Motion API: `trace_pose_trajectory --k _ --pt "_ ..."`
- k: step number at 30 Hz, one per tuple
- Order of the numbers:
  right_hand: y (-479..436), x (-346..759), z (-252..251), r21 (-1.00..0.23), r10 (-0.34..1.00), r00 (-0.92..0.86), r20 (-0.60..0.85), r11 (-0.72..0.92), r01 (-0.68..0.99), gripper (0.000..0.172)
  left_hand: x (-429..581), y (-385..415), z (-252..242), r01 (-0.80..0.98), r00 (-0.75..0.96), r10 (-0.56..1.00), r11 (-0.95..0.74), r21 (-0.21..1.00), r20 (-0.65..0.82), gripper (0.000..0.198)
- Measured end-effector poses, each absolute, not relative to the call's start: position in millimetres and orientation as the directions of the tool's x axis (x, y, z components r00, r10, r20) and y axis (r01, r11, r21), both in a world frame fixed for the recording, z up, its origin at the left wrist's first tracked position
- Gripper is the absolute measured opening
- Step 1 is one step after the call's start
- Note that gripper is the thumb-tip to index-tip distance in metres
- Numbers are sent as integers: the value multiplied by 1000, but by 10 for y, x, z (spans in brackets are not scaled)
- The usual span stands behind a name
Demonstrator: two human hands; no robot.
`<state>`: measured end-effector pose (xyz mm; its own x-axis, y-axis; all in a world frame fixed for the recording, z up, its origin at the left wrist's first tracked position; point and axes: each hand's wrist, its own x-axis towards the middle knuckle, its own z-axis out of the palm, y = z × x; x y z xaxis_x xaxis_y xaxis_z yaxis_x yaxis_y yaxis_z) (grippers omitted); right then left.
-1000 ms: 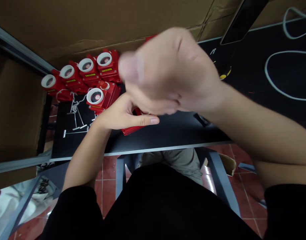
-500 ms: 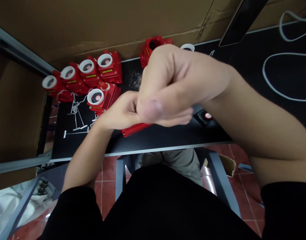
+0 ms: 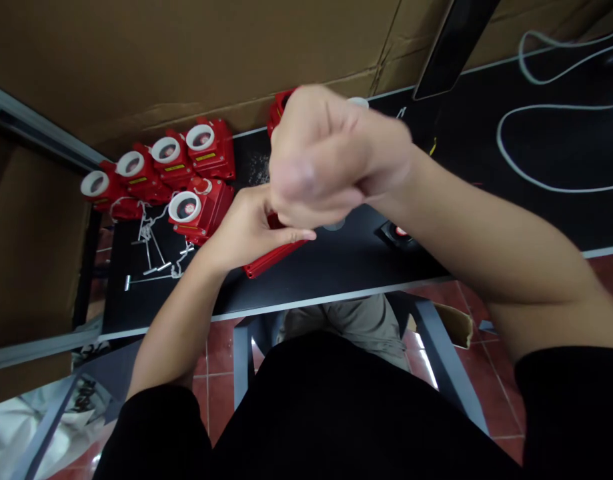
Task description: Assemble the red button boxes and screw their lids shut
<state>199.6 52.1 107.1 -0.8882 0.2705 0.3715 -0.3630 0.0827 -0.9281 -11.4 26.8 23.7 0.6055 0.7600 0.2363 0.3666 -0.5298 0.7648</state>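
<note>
My left hand is wrapped over a red housing lying on the black tabletop, its thumb stretched out along the near side. Most of that housing is hidden by my hands. Right above it, my right hand is closed in a fist, slightly blurred; whatever is inside the fingers is hidden. Just left of my left hand stands a red box with a white ring and a round dark window. Behind the right fist, another red housing shows in part.
Several red boxes with white rings stand in a row at the back left. Small metal T-shaped rods on white cords lie in front of them. A black part sits below my right forearm. White cable loops at right; cardboard lines the back.
My right fist has turned and shifted slightly left over the red housing. The left thumb, hidden behind the fist before, now shows stretched out. The view has shifted a little.
</note>
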Motion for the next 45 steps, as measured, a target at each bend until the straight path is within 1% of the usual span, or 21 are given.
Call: trace_pose_trajectory --k 3,5,7,9,11,12,14,16,19,22,24,26,28,31,33,36,38,40,42,44,45 --pt "587 2096 1098 -908 420 -811 407 87 -410 71 -21 216 238 337 610 733 -583 739 300 14" --pt "593 2121 1066 -905 446 -795 411 97 -414 71 12 192 244 353 640 708 -616 705 298 13" --pt "602 2125 1024 -911 392 -826 405 96 -401 72 21 181 244 409 671 692 -646 645 267 17" --pt "622 2113 1005 -937 261 -900 349 76 -341 69 17 173 239 461 691 679 -678 573 246 23" --pt "641 2075 1008 -954 162 -941 298 45 -295 61 11 159 234 492 710 663 -708 507 238 27" --pt "648 2045 1006 -958 159 -945 285 33 -283 55 8 151 235 504 715 659 -718 480 235 27" --pt "656 1976 964 -956 255 -923 289 32 -291 40 -1 134 242 534 720 658 -727 431 219 24" --pt "664 1918 848 -941 370 -867 333 75 -330 33 -18 121 261 558 722 662 -729 396 202 21" --pt "663 1907 589 -900 484 -761 432 171 -402 39 -59 111 298 582 726 661 -738 343 190 18" --pt "619 1977 401 -900 608 -671 425 204 -385 43 -102 110 327 608 728 664 -740 288 170 19" --pt "577 2032 374 -917 675 -625 393 238 -319 44 -123 119 333 607 733 661 -742 285 159 18" --pt "550 2085 419 -922 701 -599 386 310 -231 44 -138 137 332 586 741 652 -744 322 159 14" --pt "550 2151 517 -904 692 -609 388 414 -106 42 -151 163 328 554 753 639 -744 375 156 11" --pt "570 2299 730 -849 645 -691 326 521 87 33 -170 199 324 536 750 643 -727 429 152 9" --pt "563 2409 878 -820 632 -715 298 553 148 27 -183 209 325 532 747 647 -721 443 156 9" --pt "513 2523 1015 -860 617 -736 278 501 95 29 -198 203 342 537 744 652 -714 448 148 13" --pt "478 2540 1000 -912 571 -780 256 409 0 37 -205 191 359 557 735 664 -707 436 139 15" --pt "461 2515 893 -935 545 -791 278 341 -94 42 -209 184 372 569 733 668 -705 423 128 16" --pt "464 2460 728 -927 538 -782 316 351 -134 36 -210 184 374 570 734 668 -705 422 124 15" --pt "475 2392 565 -900 526 -784 330 427 -92 23 -206 189 370 558 739 661 -709 430 130 12" --pt "479 2360 505 -880 527 -782 332 471 -57 24 -202 192 367 552 742 657 -711 436 131 11"
